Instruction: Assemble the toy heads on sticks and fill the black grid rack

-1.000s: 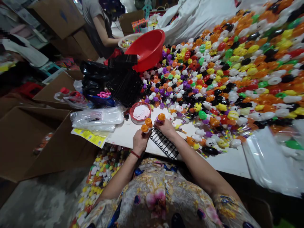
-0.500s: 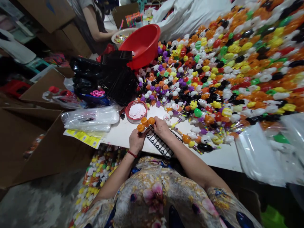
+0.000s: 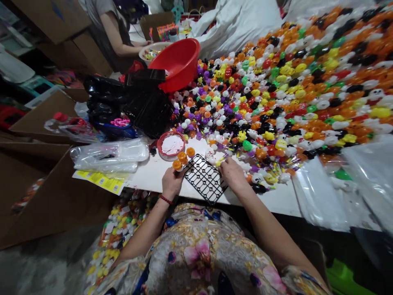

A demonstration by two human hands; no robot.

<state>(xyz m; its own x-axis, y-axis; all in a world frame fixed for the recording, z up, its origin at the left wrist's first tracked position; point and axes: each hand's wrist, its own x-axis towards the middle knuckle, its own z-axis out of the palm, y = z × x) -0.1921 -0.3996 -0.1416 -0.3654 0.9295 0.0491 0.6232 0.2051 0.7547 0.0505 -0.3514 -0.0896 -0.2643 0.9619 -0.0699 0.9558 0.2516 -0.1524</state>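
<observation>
My left hand (image 3: 172,181) is closed round the near left edge of a black plastic grid rack (image 3: 206,180). Three shiny orange round-headed toys (image 3: 182,157) stand along the rack's far left edge, just above those fingers. The rack lies tilted over the white table's front edge. On its right side, my right hand (image 3: 233,173) reaches to the border of the toy pile with its fingers pinched together. White and yellow toy parts lie at those fingertips; what they grip is too small to make out.
A large heap of colourful plastic toys (image 3: 270,98) covers the right and back. Behind the rack sits a red basket (image 3: 159,144) with white paper slips. Plastic bags (image 3: 110,155), black racks (image 3: 150,110) and a red basin (image 3: 184,61) stand left. Another person (image 3: 113,32) works beyond.
My right hand has left the orange toys and moved right to the pile's edge. The rack now shows more fully, with its grid turned up toward me. My left hand keeps its hold.
</observation>
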